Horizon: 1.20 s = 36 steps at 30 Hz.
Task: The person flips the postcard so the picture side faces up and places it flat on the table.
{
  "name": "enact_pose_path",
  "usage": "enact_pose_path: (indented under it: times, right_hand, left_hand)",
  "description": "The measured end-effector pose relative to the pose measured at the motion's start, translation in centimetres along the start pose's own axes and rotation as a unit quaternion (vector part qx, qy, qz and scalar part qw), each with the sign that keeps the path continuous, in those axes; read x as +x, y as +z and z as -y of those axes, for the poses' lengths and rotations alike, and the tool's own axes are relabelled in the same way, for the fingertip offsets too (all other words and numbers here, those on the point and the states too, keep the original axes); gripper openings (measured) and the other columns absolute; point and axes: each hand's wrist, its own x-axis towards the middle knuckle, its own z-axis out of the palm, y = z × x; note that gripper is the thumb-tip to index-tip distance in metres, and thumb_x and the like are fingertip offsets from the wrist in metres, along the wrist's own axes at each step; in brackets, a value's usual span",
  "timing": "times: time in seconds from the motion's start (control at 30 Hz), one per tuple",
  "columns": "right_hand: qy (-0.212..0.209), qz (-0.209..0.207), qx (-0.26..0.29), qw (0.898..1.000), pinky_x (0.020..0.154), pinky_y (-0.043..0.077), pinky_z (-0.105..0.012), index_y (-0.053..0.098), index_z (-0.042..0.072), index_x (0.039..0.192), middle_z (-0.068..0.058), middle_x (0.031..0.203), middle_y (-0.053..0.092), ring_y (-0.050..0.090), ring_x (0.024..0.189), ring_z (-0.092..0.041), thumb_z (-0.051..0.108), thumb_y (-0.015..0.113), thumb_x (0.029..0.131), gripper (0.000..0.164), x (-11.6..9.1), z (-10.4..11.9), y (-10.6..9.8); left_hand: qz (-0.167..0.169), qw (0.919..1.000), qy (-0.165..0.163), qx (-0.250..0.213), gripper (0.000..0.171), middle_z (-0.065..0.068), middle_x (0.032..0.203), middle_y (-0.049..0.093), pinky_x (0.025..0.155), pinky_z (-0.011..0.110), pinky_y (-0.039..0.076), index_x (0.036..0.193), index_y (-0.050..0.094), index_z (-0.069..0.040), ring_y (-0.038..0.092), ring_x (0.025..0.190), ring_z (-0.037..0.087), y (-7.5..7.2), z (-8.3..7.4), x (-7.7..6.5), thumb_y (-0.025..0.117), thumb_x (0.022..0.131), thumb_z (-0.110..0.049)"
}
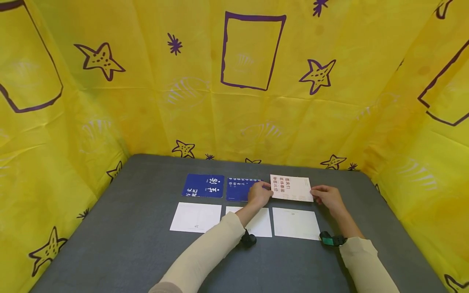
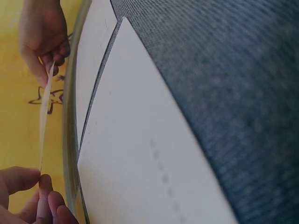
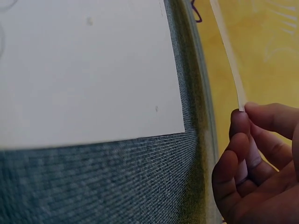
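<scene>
A pale card with red lettering (image 1: 291, 188) is held up at the back right of the row, pinched at its two short edges. My left hand (image 1: 259, 195) grips its left edge, and my right hand (image 1: 329, 198) grips the right edge between thumb and finger. In the left wrist view the card (image 2: 45, 114) appears edge-on between both hands. The right wrist view shows the card (image 3: 229, 56) edge-on too, its corner between my right thumb and fingertip. Behind my left hand lies a blue card (image 1: 238, 189) with white lettering, partly covered by that hand.
Another blue card (image 1: 203, 186) lies at the back left. In the front row are a left white card (image 1: 196, 217), a middle white card (image 1: 261, 224) partly under my left forearm, and a right white card (image 1: 296, 224). Yellow patterned cloth (image 1: 190, 101) surrounds the dark grey table (image 1: 121, 236).
</scene>
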Motion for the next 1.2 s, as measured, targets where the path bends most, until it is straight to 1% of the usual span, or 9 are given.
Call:
enact_pose_path:
  times: [0.07, 0.2, 0.27, 0.47, 0.6, 0.7, 0.87, 1.03, 1.2]
  right_hand:
    - [0.003, 0.001, -0.003, 1.0, 0.06, 0.048, -0.022, 0.058, -0.004, 0.109, 0.007, 0.071, 0.059, 0.052, 0.064, -0.013, 0.026, 0.061, 0.085, 0.039, 0.07, -0.01, -0.02]
    - [0.011, 0.005, -0.008, 1.0, 0.059, 0.047, -0.021, 0.058, -0.003, 0.11, 0.006, 0.071, 0.059, 0.052, 0.065, -0.013, 0.026, 0.06, 0.086, 0.038, 0.07, 0.06, -0.05]
    - [0.014, 0.007, -0.011, 1.0, 0.058, 0.047, -0.021, 0.059, -0.003, 0.11, 0.006, 0.071, 0.059, 0.052, 0.065, -0.013, 0.026, 0.06, 0.085, 0.038, 0.09, 0.08, -0.08]
    - [0.01, 0.017, -0.025, 0.999, 0.059, 0.047, -0.023, 0.059, -0.003, 0.112, 0.006, 0.072, 0.06, 0.052, 0.064, -0.012, 0.026, 0.061, 0.084, 0.04, 0.13, 0.08, -0.14]
    - [0.009, 0.021, -0.037, 0.999, 0.058, 0.047, -0.024, 0.059, -0.003, 0.113, 0.006, 0.074, 0.061, 0.052, 0.065, -0.013, 0.025, 0.06, 0.085, 0.04, 0.16, 0.06, -0.12]
    - [0.011, 0.019, -0.045, 0.999, 0.058, 0.047, -0.024, 0.059, -0.002, 0.113, 0.004, 0.075, 0.06, 0.052, 0.065, -0.014, 0.025, 0.059, 0.085, 0.039, 0.19, -0.03, -0.06]
    - [0.019, 0.014, -0.053, 0.998, 0.056, 0.046, -0.024, 0.061, -0.002, 0.109, 0.003, 0.073, 0.059, 0.052, 0.065, -0.016, 0.025, 0.061, 0.084, 0.036, 0.26, -0.05, 0.05]
    - [0.02, 0.013, -0.051, 0.998, 0.058, 0.046, -0.024, 0.061, -0.003, 0.109, 0.004, 0.071, 0.058, 0.052, 0.064, -0.014, 0.024, 0.062, 0.084, 0.037, 0.36, -0.06, 0.09]
    - [0.014, 0.009, -0.052, 0.998, 0.057, 0.046, -0.025, 0.061, -0.004, 0.109, 0.005, 0.07, 0.058, 0.051, 0.062, -0.013, 0.021, 0.061, 0.084, 0.035, 0.36, 0.0, 0.08]
  left_hand:
    - [0.001, 0.9999, 0.005, 0.013, 0.02, -0.002, 0.075, 0.07, 0.062, 0.026, 0.04, 0.089, 0.07, -0.017, 0.062, 0.073, 0.016, 0.03, -0.01, 0.02, 0.072, 0.069, -0.017]
    - [0.003, 0.9993, 0.017, 0.033, 0.021, 0.0, 0.084, 0.07, 0.065, 0.028, 0.042, 0.09, 0.071, -0.017, 0.063, 0.083, 0.021, 0.07, 0.05, 0.06, 0.072, 0.068, -0.016]
    - [0.008, 0.9989, 0.021, 0.041, 0.023, 0.001, 0.087, 0.07, 0.065, 0.029, 0.043, 0.091, 0.071, -0.017, 0.063, 0.085, 0.022, 0.06, 0.06, 0.06, 0.071, 0.068, -0.015]
    - [0.028, 0.9969, 0.029, 0.067, 0.027, 0.002, 0.091, 0.071, 0.063, 0.029, 0.043, 0.096, 0.07, -0.016, 0.063, 0.085, 0.023, 0.05, 0.02, -0.03, 0.07, 0.069, -0.015]
    - [0.038, 0.9952, 0.036, 0.082, 0.028, 0.002, 0.09, 0.071, 0.066, 0.03, 0.044, 0.098, 0.07, -0.014, 0.064, 0.084, 0.022, -0.02, -0.06, -0.18, 0.068, 0.071, -0.014]
    - [0.044, 0.9944, 0.037, 0.089, 0.028, 0.002, 0.092, 0.071, 0.069, 0.032, 0.045, 0.1, 0.07, -0.013, 0.064, 0.085, 0.022, -0.04, -0.09, -0.34, 0.067, 0.072, -0.014]
    - [0.042, 0.9937, 0.03, 0.1, 0.031, 0.003, 0.1, 0.07, 0.074, 0.035, 0.046, 0.102, 0.068, -0.014, 0.063, 0.091, 0.026, 0.23, -0.02, -0.4, 0.068, 0.071, -0.015]
    - [0.044, 0.9929, 0.026, 0.108, 0.032, 0.003, 0.102, 0.069, 0.076, 0.036, 0.047, 0.104, 0.068, -0.014, 0.063, 0.093, 0.027, 0.37, 0.01, -0.37, 0.068, 0.071, -0.016]
    - [0.044, 0.9908, 0.033, 0.124, 0.032, 0.002, 0.103, 0.069, 0.079, 0.035, 0.047, 0.103, 0.068, -0.015, 0.063, 0.096, 0.026, 0.45, 0.05, -0.26, 0.069, 0.071, -0.017]
